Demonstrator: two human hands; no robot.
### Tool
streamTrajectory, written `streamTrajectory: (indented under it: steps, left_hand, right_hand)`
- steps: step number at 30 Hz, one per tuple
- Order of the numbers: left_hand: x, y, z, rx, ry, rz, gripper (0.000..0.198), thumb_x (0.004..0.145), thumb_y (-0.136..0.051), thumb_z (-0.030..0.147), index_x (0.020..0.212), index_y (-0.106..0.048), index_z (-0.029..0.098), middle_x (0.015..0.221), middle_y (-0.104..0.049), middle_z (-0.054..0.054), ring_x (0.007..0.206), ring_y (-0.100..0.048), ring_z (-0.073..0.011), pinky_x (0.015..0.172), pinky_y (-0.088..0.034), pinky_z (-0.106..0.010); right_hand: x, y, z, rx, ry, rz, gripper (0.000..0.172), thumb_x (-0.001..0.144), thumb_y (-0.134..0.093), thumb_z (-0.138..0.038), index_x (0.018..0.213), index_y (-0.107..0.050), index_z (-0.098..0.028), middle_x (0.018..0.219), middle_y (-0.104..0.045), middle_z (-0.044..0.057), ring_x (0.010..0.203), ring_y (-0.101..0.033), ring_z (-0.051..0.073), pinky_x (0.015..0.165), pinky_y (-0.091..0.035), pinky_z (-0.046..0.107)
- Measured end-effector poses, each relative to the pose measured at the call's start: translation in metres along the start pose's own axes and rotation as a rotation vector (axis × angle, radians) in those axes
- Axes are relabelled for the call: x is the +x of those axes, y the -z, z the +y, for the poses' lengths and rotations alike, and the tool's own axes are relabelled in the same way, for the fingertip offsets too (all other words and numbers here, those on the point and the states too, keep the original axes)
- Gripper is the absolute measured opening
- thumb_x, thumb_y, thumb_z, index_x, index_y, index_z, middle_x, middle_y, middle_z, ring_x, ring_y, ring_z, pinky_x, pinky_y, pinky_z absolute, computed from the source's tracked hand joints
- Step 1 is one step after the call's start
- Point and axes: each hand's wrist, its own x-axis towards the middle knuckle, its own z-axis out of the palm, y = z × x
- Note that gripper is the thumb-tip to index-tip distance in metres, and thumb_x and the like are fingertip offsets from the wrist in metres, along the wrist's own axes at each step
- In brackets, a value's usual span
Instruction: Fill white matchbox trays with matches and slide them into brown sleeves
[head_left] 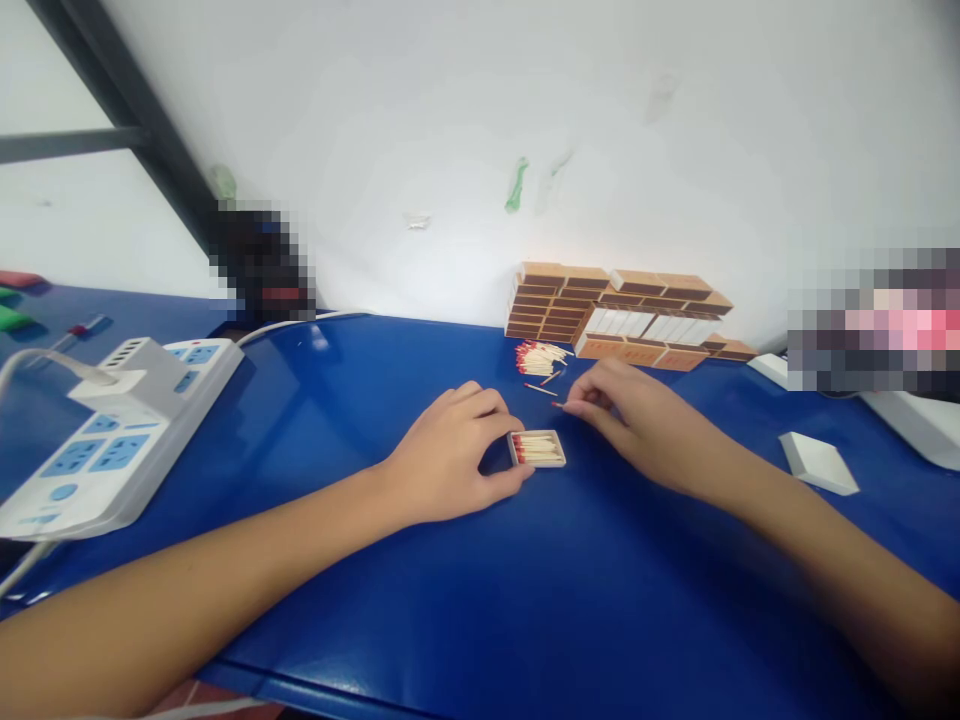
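A small matchbox tray [551, 462] lies on the blue table with several red-headed matches [536, 447] lined up in it. My left hand [457, 455] holds the tray at its left end, thumb on the near side and fingers on the far side. Just beyond the tray, my right hand [619, 405] pinches a single match [559, 405] between thumb and fingertips, its red head pointing left. A pile of loose matches [541, 358] lies farther back, with a few stray ones in front of it.
Stacked brown matchboxes [622, 305] stand against the white wall behind the pile. On the left is a white power strip [142, 430] with a plug and cables. A white block [817, 463] lies at the right. Markers lie at far left.
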Motion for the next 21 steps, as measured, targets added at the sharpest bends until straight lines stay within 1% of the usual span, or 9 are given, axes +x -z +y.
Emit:
streamTrajectory:
  steps: [3, 5, 8, 13, 15, 18, 20, 21]
  left_hand:
    - [0.000, 0.000, 0.000, 0.006, -0.002, -0.002, 0.032, 0.091, -0.074, 0.041, 0.113, -0.076, 0.017, 0.104, -0.069, -0.007, 0.096, -0.059, -0.0250, 0.090, -0.052, -0.043]
    - [0.000, 0.000, 0.000, 0.011, -0.005, -0.003, 0.032, 0.091, -0.074, 0.041, 0.113, -0.075, 0.017, 0.104, -0.069, -0.007, 0.096, -0.059, -0.0252, 0.090, -0.052, -0.042]
    - [0.000, 0.000, 0.000, 0.018, -0.007, -0.002, 0.033, 0.092, -0.074, 0.041, 0.113, -0.075, 0.016, 0.104, -0.069, -0.007, 0.097, -0.059, -0.0253, 0.090, -0.052, -0.042]
    - [0.000, 0.001, 0.001, 0.007, -0.004, -0.005, 0.032, 0.092, -0.074, 0.040, 0.112, -0.076, 0.016, 0.103, -0.069, -0.007, 0.096, -0.059, -0.0249, 0.090, -0.052, -0.042]
    - [0.000, 0.001, 0.001, 0.005, -0.003, -0.006, 0.032, 0.092, -0.074, 0.040, 0.112, -0.075, 0.016, 0.104, -0.069, -0.007, 0.096, -0.059, -0.0249, 0.090, -0.052, -0.042]
    - [0.000, 0.000, 0.001, 0.005, -0.001, -0.005, 0.032, 0.092, -0.074, 0.041, 0.114, -0.075, 0.017, 0.104, -0.069, -0.007, 0.096, -0.059, -0.0252, 0.090, -0.052, -0.043]
    - [0.000, 0.001, 0.000, 0.005, -0.003, -0.002, 0.032, 0.092, -0.074, 0.041, 0.114, -0.075, 0.018, 0.104, -0.069, -0.008, 0.096, -0.060, -0.0255, 0.090, -0.052, -0.043]
    - [0.000, 0.001, 0.000, 0.005, -0.004, -0.001, 0.032, 0.092, -0.074, 0.041, 0.114, -0.075, 0.018, 0.104, -0.069, -0.008, 0.096, -0.060, -0.0255, 0.090, -0.052, -0.043]
  right_hand:
    - [-0.006, -0.004, -0.026, 0.050, 0.081, -0.092, 0.017, 0.105, -0.054, -0.033, 0.094, -0.063, -0.023, 0.097, -0.063, 0.006, 0.088, -0.059, 0.022, 0.077, -0.048, 0.034]
    - [-0.009, -0.008, -0.036, 0.050, 0.100, -0.118, 0.014, 0.105, -0.055, -0.029, 0.095, -0.062, -0.023, 0.098, -0.063, 0.006, 0.091, -0.059, 0.022, 0.079, -0.048, 0.034]
    - [-0.011, -0.011, -0.041, 0.050, 0.094, -0.131, 0.012, 0.105, -0.057, -0.027, 0.096, -0.063, -0.022, 0.099, -0.063, 0.005, 0.092, -0.060, 0.021, 0.081, -0.048, 0.034]
    - [-0.011, -0.004, -0.042, 0.080, 0.095, -0.171, 0.015, 0.106, -0.055, -0.029, 0.096, -0.066, -0.023, 0.099, -0.063, 0.004, 0.088, -0.061, 0.019, 0.078, -0.049, 0.033]
    - [-0.009, -0.002, -0.039, 0.075, 0.105, -0.133, 0.016, 0.105, -0.055, -0.030, 0.095, -0.066, -0.023, 0.096, -0.063, 0.004, 0.085, -0.060, 0.019, 0.076, -0.048, 0.033]
    - [0.000, -0.004, -0.021, 0.028, 0.089, 0.031, 0.013, 0.103, -0.056, -0.029, 0.098, -0.066, -0.023, 0.093, -0.063, 0.005, 0.080, -0.060, 0.020, 0.074, -0.048, 0.034]
    - [0.008, -0.008, -0.005, -0.027, 0.082, 0.133, 0.011, 0.101, -0.058, -0.028, 0.104, -0.067, -0.022, 0.094, -0.063, 0.007, 0.085, -0.061, 0.022, 0.077, -0.049, 0.037]
    - [0.012, -0.010, 0.003, -0.052, 0.084, 0.151, 0.012, 0.100, -0.059, -0.028, 0.106, -0.068, -0.022, 0.096, -0.063, 0.008, 0.088, -0.061, 0.024, 0.080, -0.050, 0.039]
